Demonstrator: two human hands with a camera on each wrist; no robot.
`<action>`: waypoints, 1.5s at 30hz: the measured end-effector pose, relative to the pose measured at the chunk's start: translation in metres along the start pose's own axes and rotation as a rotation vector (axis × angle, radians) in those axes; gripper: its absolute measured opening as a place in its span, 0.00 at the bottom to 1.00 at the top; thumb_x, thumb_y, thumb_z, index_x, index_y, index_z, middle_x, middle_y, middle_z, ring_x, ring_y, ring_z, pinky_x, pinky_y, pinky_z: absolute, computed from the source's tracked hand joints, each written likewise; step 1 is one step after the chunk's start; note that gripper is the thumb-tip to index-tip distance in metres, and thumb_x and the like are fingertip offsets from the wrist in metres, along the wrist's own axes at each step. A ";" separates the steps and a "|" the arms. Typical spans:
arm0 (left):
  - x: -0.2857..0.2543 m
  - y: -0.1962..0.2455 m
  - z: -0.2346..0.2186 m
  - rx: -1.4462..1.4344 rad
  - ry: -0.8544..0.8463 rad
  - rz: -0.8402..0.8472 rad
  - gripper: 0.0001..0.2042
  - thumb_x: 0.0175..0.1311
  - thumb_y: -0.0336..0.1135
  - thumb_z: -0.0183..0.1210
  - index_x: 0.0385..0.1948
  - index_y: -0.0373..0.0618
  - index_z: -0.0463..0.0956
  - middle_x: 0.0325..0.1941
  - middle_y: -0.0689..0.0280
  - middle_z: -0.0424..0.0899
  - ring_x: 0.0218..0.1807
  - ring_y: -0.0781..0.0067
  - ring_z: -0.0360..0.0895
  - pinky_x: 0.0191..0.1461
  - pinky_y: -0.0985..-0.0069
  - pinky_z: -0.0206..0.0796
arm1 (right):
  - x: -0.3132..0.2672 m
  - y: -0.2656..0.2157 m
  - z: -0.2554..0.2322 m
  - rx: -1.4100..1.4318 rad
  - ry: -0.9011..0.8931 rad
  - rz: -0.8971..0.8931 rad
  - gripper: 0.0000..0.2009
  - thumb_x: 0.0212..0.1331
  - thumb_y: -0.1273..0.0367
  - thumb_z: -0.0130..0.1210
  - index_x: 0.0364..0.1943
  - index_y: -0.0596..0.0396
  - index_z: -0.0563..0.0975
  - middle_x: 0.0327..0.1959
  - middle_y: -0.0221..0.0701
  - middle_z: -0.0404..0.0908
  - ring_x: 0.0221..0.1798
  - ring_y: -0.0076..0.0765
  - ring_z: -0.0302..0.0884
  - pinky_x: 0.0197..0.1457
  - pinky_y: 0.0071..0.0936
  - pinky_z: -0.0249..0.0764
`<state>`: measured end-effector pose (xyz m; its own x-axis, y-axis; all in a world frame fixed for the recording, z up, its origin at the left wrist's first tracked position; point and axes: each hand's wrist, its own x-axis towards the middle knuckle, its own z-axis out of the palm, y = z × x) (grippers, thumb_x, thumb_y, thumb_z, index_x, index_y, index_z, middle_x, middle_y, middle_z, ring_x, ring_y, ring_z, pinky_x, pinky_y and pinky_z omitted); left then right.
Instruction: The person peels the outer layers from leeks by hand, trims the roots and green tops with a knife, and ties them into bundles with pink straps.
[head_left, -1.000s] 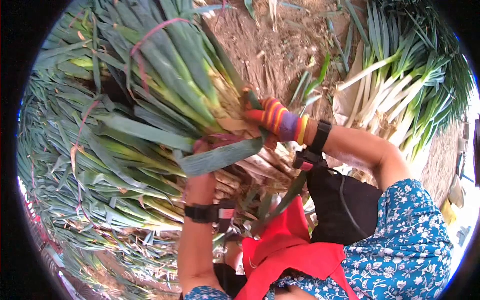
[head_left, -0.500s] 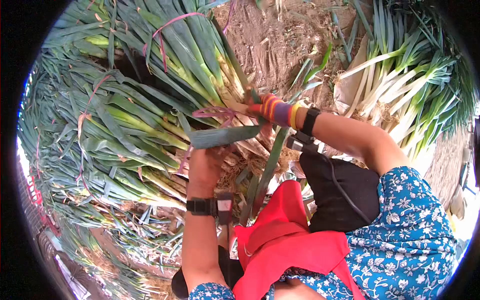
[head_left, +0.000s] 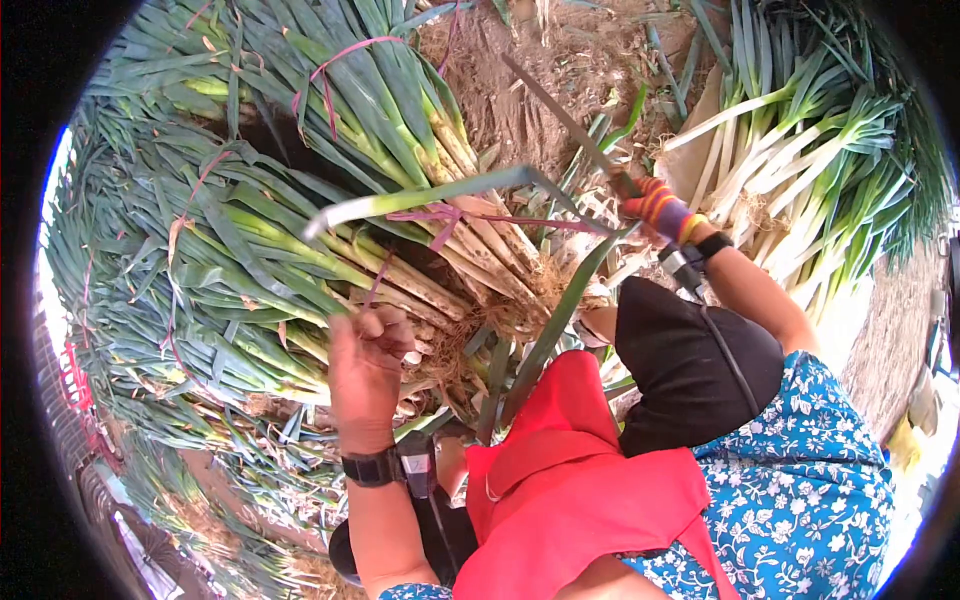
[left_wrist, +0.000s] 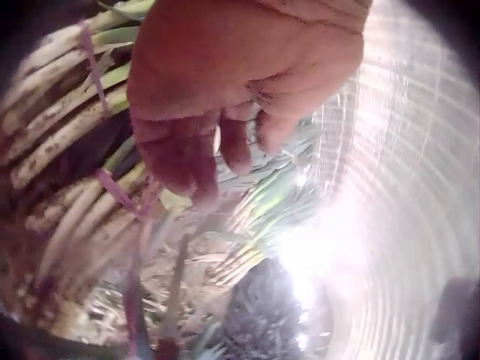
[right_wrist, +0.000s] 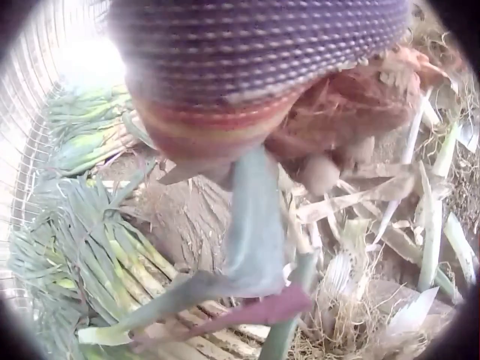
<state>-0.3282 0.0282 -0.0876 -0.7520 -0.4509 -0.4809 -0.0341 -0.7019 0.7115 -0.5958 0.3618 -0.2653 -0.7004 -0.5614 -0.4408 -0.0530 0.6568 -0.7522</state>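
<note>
My right hand [head_left: 662, 212], in a striped glove, grips a long, narrow-bladed knife [head_left: 560, 112], its blade slanting up and left. A green leek leaf [right_wrist: 255, 217] hangs from that hand, and its pale end stretches left across the head view. Beside the leaf runs a pink strip [right_wrist: 262, 309], which leads from the tied leek bundle [head_left: 490, 240]. My bare left hand [head_left: 368, 365] is over the leeks at left with loosely bent fingers and nothing in them; the left wrist view shows the fingers [left_wrist: 199, 161] hanging down.
Large heaps of leeks [head_left: 220, 260] tied with pink strips fill the left. Cleaned leeks with white stalks [head_left: 775, 195] lie at right. Loose roots and peelings [right_wrist: 352, 300] litter the soil [head_left: 540, 90]. A red apron [head_left: 580, 470] covers the lap.
My right hand has moved right, away from the bundle, drawing the leaf and pink strip out; the knife blade now shows plainly. My left hand has come off the bundle, leftward and down.
</note>
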 end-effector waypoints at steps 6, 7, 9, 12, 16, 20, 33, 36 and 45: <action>0.045 -0.063 -0.012 0.758 0.071 -0.167 0.11 0.57 0.37 0.54 0.33 0.37 0.73 0.29 0.63 0.78 0.30 0.75 0.74 0.35 0.77 0.66 | -0.010 0.010 -0.045 0.018 0.343 0.000 0.17 0.46 0.70 0.58 0.43 0.60 0.74 0.25 0.26 0.75 0.28 0.24 0.69 0.33 0.25 0.67; 0.055 -0.073 -0.013 0.751 0.073 -0.167 0.11 0.57 0.37 0.54 0.33 0.37 0.73 0.29 0.63 0.78 0.30 0.75 0.74 0.35 0.77 0.66 | -0.006 0.014 -0.059 0.028 0.373 0.107 0.16 0.45 0.69 0.58 0.41 0.60 0.75 0.25 0.30 0.76 0.27 0.25 0.70 0.32 0.26 0.68; 0.075 -0.090 -0.004 1.074 0.041 0.000 0.11 0.55 0.36 0.54 0.33 0.35 0.74 0.29 0.63 0.78 0.31 0.75 0.73 0.37 0.77 0.65 | 0.010 0.044 -0.097 0.076 0.464 0.124 0.16 0.45 0.67 0.59 0.39 0.59 0.76 0.22 0.29 0.76 0.24 0.23 0.71 0.29 0.26 0.68; 0.100 -0.105 0.002 1.114 0.072 0.156 0.12 0.54 0.35 0.56 0.33 0.35 0.73 0.30 0.62 0.77 0.33 0.73 0.72 0.41 0.75 0.65 | -0.002 -0.003 -0.159 -0.232 0.750 0.011 0.19 0.43 0.65 0.62 0.41 0.60 0.75 0.27 0.32 0.78 0.27 0.26 0.73 0.33 0.25 0.69; 0.118 -0.113 -0.003 0.885 0.189 0.142 0.12 0.52 0.34 0.57 0.33 0.34 0.72 0.31 0.59 0.75 0.29 0.72 0.72 0.39 0.73 0.66 | -0.026 -0.061 -0.237 -0.536 1.038 0.067 0.26 0.42 0.67 0.63 0.49 0.59 0.71 0.40 0.32 0.78 0.36 0.25 0.75 0.41 0.21 0.69; 0.146 -0.127 -0.016 0.945 0.257 0.165 0.16 0.51 0.38 0.59 0.33 0.32 0.72 0.33 0.54 0.78 0.30 0.64 0.75 0.35 0.69 0.67 | -0.050 -0.063 -0.231 -0.613 0.978 -0.075 0.24 0.47 0.69 0.61 0.50 0.60 0.70 0.41 0.33 0.78 0.40 0.25 0.75 0.44 0.21 0.70; 0.159 -0.133 -0.037 0.844 0.485 -0.027 0.15 0.52 0.38 0.52 0.22 0.30 0.74 0.18 0.54 0.76 0.19 0.55 0.73 0.26 0.64 0.64 | -0.086 -0.052 -0.006 -0.310 0.367 -0.251 0.27 0.43 0.66 0.63 0.50 0.58 0.68 0.37 0.42 0.76 0.36 0.48 0.76 0.41 0.31 0.71; 0.131 -0.137 -0.029 0.508 0.431 -0.113 0.09 0.52 0.33 0.53 0.23 0.34 0.70 0.20 0.64 0.72 0.20 0.67 0.71 0.26 0.71 0.63 | -0.069 -0.054 0.001 -0.452 0.353 -0.282 0.28 0.40 0.63 0.65 0.47 0.57 0.70 0.34 0.40 0.77 0.34 0.45 0.76 0.38 0.31 0.71; 0.142 -0.129 -0.009 1.330 0.271 0.230 0.13 0.51 0.32 0.56 0.37 0.34 0.72 0.40 0.50 0.76 0.43 0.51 0.72 0.47 0.63 0.62 | -0.004 -0.089 0.054 -0.299 0.187 -0.366 0.23 0.41 0.56 0.62 0.37 0.58 0.74 0.30 0.42 0.76 0.34 0.50 0.74 0.38 0.35 0.71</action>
<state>-0.4250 0.0498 -0.2524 -0.6811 -0.6840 -0.2612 -0.6413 0.3851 0.6637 -0.5499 0.2784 -0.2229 -0.7116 -0.7001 -0.0591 -0.5013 0.5648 -0.6555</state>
